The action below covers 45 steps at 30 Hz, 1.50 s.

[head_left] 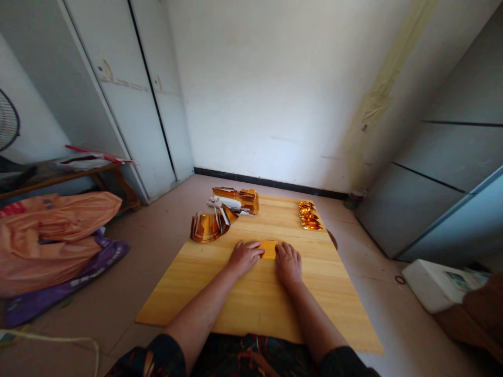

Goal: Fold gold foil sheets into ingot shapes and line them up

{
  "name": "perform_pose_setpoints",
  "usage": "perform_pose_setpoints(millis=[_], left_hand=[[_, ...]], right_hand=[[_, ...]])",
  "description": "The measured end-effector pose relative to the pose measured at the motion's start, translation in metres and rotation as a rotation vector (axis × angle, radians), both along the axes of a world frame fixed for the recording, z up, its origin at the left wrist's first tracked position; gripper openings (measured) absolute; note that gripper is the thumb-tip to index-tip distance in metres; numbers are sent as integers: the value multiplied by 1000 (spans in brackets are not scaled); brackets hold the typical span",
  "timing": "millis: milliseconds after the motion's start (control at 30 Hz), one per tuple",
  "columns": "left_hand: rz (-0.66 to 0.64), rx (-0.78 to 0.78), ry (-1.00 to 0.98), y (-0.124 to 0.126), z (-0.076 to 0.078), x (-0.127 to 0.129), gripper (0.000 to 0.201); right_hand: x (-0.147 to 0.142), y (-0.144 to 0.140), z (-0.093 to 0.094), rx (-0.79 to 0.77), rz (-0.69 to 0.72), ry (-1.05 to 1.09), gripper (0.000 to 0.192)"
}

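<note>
A small sheet of gold paper [269,249] lies on the wooden table board [251,303], between my two hands. My left hand [245,256] grips its left side, with fingers bent together over the edge. On the opposite side, my right hand [288,263] is closed on the right edge, its fingertips pointing away from me. Beyond my left hand stands a curved stack of shiny gold foil sheets [207,227], and behind it lies a pile of gold and white sheets [247,200]. Several folded gold foil pieces [308,215] sit in a row at the far right corner.
Orange and purple bags [58,241] lie on the floor to the left, near a low wooden bench [121,183]. Grey cabinets [129,94] stand at the left. A white box [436,285] rests on the floor at right. A white wall [267,94] rises behind the board.
</note>
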<state>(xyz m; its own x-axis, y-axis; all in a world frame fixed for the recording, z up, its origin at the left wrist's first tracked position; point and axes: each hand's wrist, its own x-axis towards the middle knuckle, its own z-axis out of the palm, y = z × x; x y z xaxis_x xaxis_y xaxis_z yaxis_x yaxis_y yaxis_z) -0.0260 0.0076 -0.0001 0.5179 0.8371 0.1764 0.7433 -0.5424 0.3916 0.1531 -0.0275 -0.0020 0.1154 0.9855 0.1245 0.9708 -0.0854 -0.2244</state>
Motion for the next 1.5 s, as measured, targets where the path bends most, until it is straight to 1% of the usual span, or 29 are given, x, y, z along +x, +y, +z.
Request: perform_pose_setpoints(millis=[133,233,367,433,533,633,733,800,833,867,933,1000,1067,1133,1233,1400,1500], left_hand=[[-8,7,-7,0,2,1,31],[-8,4,-15,1,1,1,31],[17,-5,-27,2,-2,3,30],[37,0,-37,3,-3,5,27],[62,-3,-56,4,-6,7,22],[72,-20,-60,5,-7,8,22],[50,-36,-51,6,-6,5,27],[28,-56,-40,7,-5,3,32],[19,-64,-36,7,-4,2,32],[10,-68,-34,7,-4,1,31],[-8,-65,-42,7,-4,0,29],[-1,-57,-69,7,-5,-2,34],[26,-55,-104,8,-6,-2,35],[43,-47,-132,8,-6,-3,34],[27,-18,-145,6,-6,-4,31],[20,0,-128,4,-5,-5,42],[33,16,-127,6,-7,-5,38]], right_hand=[[-1,0,4,7,-14,-17,39],[-8,0,7,15,-45,-25,39],[-22,2,5,31,-76,-36,55],[-25,2,3,32,-80,-23,57],[-21,2,2,8,-75,6,55],[-15,1,3,-20,-55,21,51],[-11,-1,3,-18,-37,12,48],[-9,-2,3,26,-27,-4,47],[-8,-2,3,59,0,-8,45],[-6,-3,4,90,57,-9,42],[-2,-3,5,127,246,7,32],[4,-1,5,135,429,43,23],[9,1,4,148,522,80,19],[12,5,2,181,554,104,16],[15,10,0,216,592,116,14],[17,14,0,209,625,112,11],[16,17,2,205,653,114,9]])
